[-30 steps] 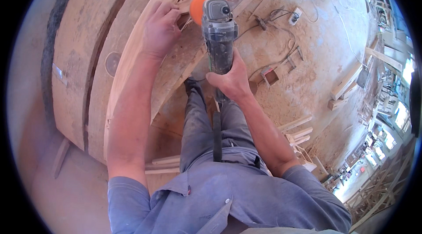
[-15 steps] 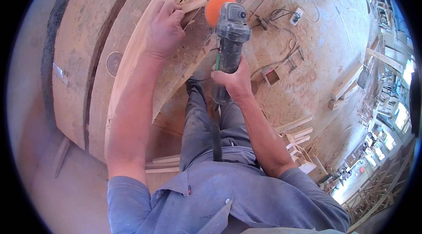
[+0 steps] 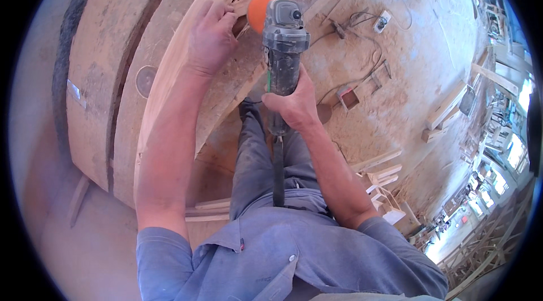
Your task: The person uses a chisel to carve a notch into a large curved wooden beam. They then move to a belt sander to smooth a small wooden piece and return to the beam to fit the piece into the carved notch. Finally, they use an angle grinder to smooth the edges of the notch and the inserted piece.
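Note:
My right hand grips the body of a grey angle grinder whose orange sanding disc presses against a large curved wooden beam. The tool's black cord hangs down along my leg. My left hand lies flat on the beam's top face, fingers spread, just left of the disc and beside a dark knot in the wood.
Further thick curved timber slabs stand to the left of the beam. The sawdust-covered floor carries a white power strip with cables, a small wooden box and loose wood offcuts. Wooden frames are stacked at right.
The grinder and its orange disc have shifted slightly right and down along the beam. My left hand has stayed pressed on the wood.

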The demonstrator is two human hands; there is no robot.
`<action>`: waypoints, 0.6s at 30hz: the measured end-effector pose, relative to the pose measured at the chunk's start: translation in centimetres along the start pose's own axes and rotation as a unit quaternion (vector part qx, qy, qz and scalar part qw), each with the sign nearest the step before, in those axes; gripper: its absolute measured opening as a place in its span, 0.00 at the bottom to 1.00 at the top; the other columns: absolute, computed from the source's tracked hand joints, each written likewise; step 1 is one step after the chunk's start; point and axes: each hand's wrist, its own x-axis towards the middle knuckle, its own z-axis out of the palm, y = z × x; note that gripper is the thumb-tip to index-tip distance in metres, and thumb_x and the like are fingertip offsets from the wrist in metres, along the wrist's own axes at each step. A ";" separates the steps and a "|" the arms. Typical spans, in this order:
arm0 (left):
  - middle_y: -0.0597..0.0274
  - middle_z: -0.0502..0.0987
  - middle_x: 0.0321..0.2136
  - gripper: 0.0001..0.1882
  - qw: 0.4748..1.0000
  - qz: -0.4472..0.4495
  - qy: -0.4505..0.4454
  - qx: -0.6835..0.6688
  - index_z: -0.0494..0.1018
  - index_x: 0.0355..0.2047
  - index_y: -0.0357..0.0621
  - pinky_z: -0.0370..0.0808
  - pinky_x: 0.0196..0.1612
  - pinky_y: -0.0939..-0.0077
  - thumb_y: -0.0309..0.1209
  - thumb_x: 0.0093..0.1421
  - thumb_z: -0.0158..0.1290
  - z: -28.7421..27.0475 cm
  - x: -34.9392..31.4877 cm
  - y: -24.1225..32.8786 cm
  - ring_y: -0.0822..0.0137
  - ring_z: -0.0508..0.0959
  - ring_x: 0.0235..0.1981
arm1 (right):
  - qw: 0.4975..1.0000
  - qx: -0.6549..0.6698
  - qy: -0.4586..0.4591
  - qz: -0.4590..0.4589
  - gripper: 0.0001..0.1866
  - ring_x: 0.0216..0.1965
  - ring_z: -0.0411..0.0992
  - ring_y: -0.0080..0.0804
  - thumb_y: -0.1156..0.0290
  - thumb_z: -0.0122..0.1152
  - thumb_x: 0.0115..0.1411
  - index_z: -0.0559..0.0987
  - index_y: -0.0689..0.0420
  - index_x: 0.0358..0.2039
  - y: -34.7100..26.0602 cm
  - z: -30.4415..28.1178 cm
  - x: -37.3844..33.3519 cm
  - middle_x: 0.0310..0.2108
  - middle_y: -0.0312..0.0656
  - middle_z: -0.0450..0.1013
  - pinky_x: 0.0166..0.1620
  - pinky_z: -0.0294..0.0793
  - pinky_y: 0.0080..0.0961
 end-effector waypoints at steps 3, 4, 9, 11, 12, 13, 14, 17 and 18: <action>0.61 0.78 0.34 0.06 1.000 0.009 0.012 0.011 0.77 0.27 0.39 0.78 0.42 0.60 0.19 0.47 0.59 0.2 0.0 0.0 0.54 0.77 0.39 | 1.000 0.019 0.017 0.008 0.31 0.35 0.75 0.22 0.75 0.75 0.43 0.75 0.59 0.50 0.2 0.0 0.2 0.35 0.34 0.76 0.41 0.77 0.24; 0.60 0.78 0.34 0.06 1.000 0.009 0.016 0.013 0.77 0.27 0.39 0.78 0.42 0.60 0.19 0.47 0.59 0.3 0.0 0.0 0.54 0.77 0.39 | 1.000 0.022 0.019 0.008 0.31 0.35 0.75 0.22 0.75 0.75 0.43 0.75 0.59 0.50 0.3 -0.1 0.3 0.35 0.34 0.76 0.40 0.77 0.24; 0.59 0.77 0.34 0.06 1.000 0.002 0.022 0.006 0.76 0.27 0.39 0.78 0.42 0.60 0.19 0.46 0.58 0.3 -0.1 0.1 0.53 0.77 0.39 | 1.000 0.011 0.017 -0.011 0.30 0.35 0.76 0.23 0.75 0.75 0.44 0.76 0.59 0.50 -0.1 -0.4 0.0 0.35 0.34 0.77 0.40 0.77 0.24; 0.59 0.77 0.34 0.06 1.000 -0.003 0.022 -0.004 0.76 0.27 0.39 0.78 0.42 0.60 0.19 0.46 0.58 0.2 -0.1 0.2 0.53 0.77 0.39 | 1.000 0.008 0.012 -0.010 0.30 0.35 0.76 0.23 0.75 0.75 0.44 0.76 0.59 0.50 0.0 -0.1 0.1 0.36 0.34 0.77 0.40 0.76 0.24; 0.59 0.77 0.34 0.07 1.000 -0.002 0.021 -0.008 0.76 0.27 0.39 0.78 0.42 0.60 0.18 0.45 0.58 0.2 -0.1 0.3 0.53 0.77 0.39 | 1.000 0.006 0.009 -0.010 0.30 0.35 0.76 0.23 0.75 0.75 0.44 0.76 0.59 0.50 0.1 0.1 0.1 0.36 0.34 0.77 0.40 0.76 0.24; 0.59 0.77 0.34 0.07 1.000 -0.001 0.020 -0.013 0.76 0.27 0.39 0.78 0.42 0.60 0.18 0.45 0.58 0.2 0.0 0.3 0.53 0.77 0.39 | 1.000 0.007 0.011 -0.009 0.30 0.35 0.76 0.23 0.75 0.75 0.44 0.76 0.59 0.50 0.2 0.1 0.1 0.35 0.34 0.77 0.40 0.76 0.24; 0.58 0.77 0.34 0.07 1.000 0.000 0.020 -0.015 0.76 0.27 0.39 0.78 0.42 0.59 0.18 0.45 0.58 0.2 0.0 0.2 0.53 0.77 0.40 | 1.000 0.008 0.012 -0.009 0.30 0.35 0.75 0.23 0.75 0.75 0.43 0.76 0.59 0.50 0.3 0.1 0.2 0.35 0.34 0.77 0.40 0.76 0.24; 0.58 0.77 0.34 0.06 1.000 0.008 0.022 -0.016 0.76 0.26 0.39 0.78 0.42 0.59 0.18 0.45 0.57 0.2 0.0 0.1 0.53 0.77 0.39 | 0.999 0.030 0.019 0.004 0.31 0.35 0.75 0.23 0.75 0.75 0.43 0.76 0.59 0.50 0.0 0.1 0.2 0.35 0.34 0.77 0.40 0.76 0.24; 0.58 0.77 0.34 0.06 1.000 0.005 0.020 -0.011 0.76 0.26 0.38 0.78 0.42 0.59 0.18 0.46 0.57 0.2 0.0 0.0 0.53 0.77 0.39 | 0.999 0.039 0.022 0.009 0.31 0.35 0.75 0.23 0.74 0.75 0.43 0.76 0.59 0.50 -0.3 0.1 0.2 0.35 0.34 0.77 0.40 0.76 0.24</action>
